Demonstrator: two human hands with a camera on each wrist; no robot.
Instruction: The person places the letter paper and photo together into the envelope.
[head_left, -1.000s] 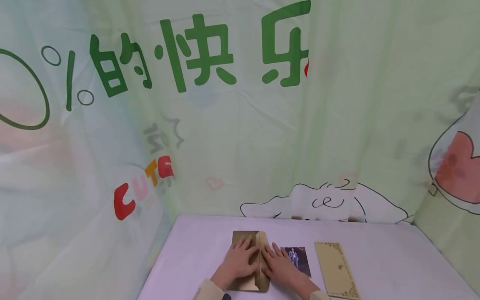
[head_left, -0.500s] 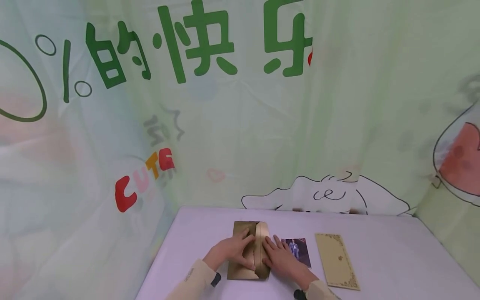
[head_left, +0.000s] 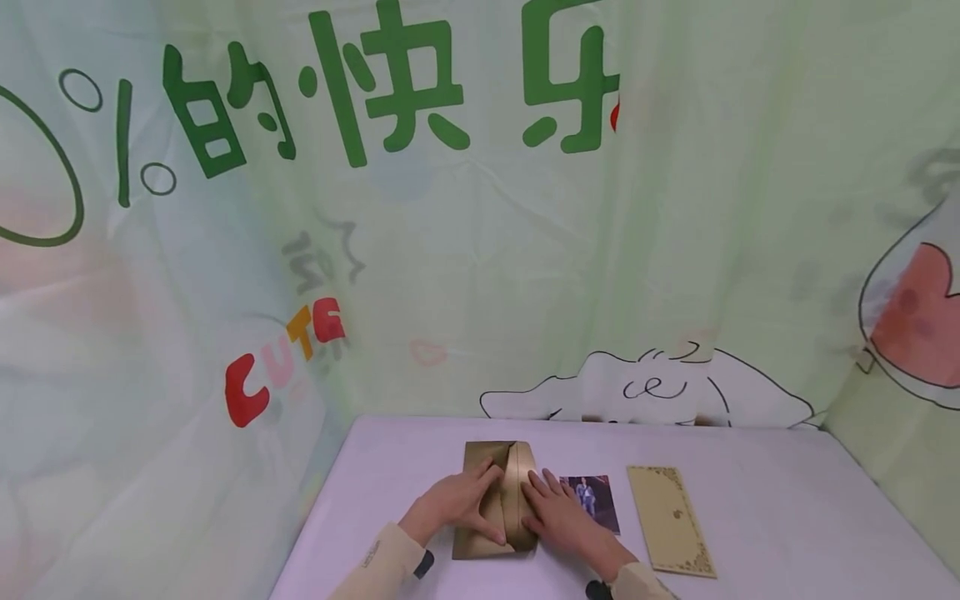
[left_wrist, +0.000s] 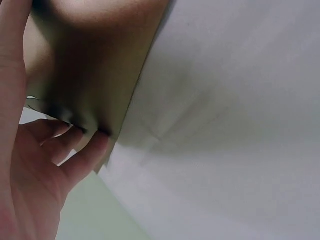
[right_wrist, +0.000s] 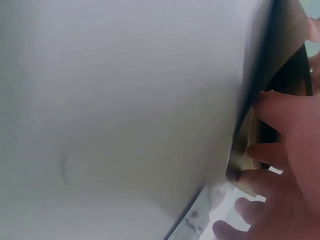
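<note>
A gold-brown paper envelope (head_left: 471, 546) lies on the table in the head view, its long flap (head_left: 517, 467) folded out on the right side. My left hand (head_left: 453, 502) arches over the envelope's body, thumb and fingers set apart, gripping the paper by the mouth, which bulges. In the left wrist view several fingertips (left_wrist: 102, 135) meet the envelope's edge. My right hand (head_left: 558, 517) rests on the flap with its fingers stretched out. Just beside it lies a photo (head_left: 596, 497) of a person in blue, partly covered by that hand.
To the right lies a long pale-gold card (head_left: 671, 521) with ornate brown corners. Everything rests on a pale lilac table (head_left: 787, 500). Printed curtains (head_left: 480, 250) hang behind and along the sides.
My left hand lifts from lying flat on the envelope to an arched grip with thumb and fingers apart. The mouth now bulges near the flap. My right hand stays on the flap.
</note>
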